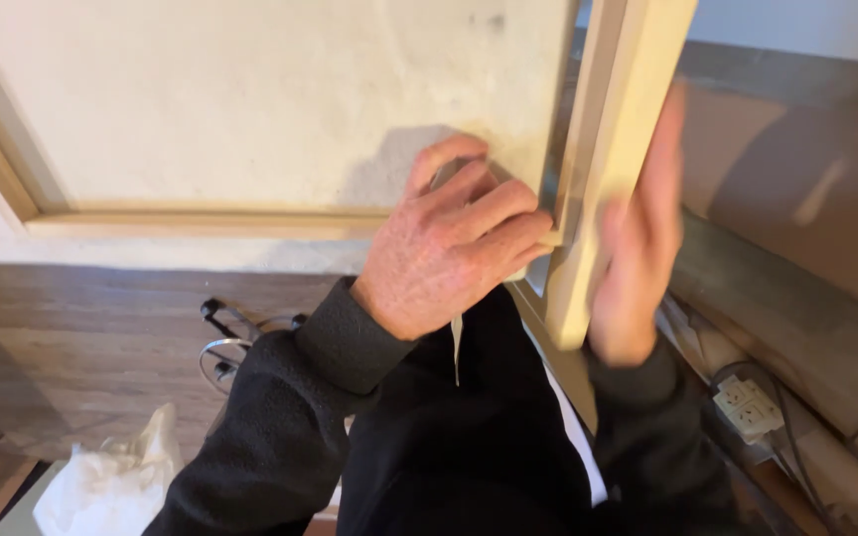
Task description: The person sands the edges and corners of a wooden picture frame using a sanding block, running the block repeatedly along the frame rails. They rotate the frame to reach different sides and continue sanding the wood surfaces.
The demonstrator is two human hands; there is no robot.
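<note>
A pale wooden frame (603, 169) stands upright in front of me, next to a cream panel (250, 99) edged with wood trim. My left hand (449, 243) is curled against the inner corner of the frame, its fingers pressing a small pale piece, perhaps a cloth or paper, onto the wood. My right hand (638, 248) lies flat on the frame's outer right side, fingers pointing up, and looks blurred. Both arms wear black sleeves.
Wood-look floor (81, 337) lies below at the left. On it are a black wire stand (225, 342) and a crumpled white plastic bag (111, 481). A white power strip with cables (747, 407) lies at lower right beside brown paper-covered boards (796, 179).
</note>
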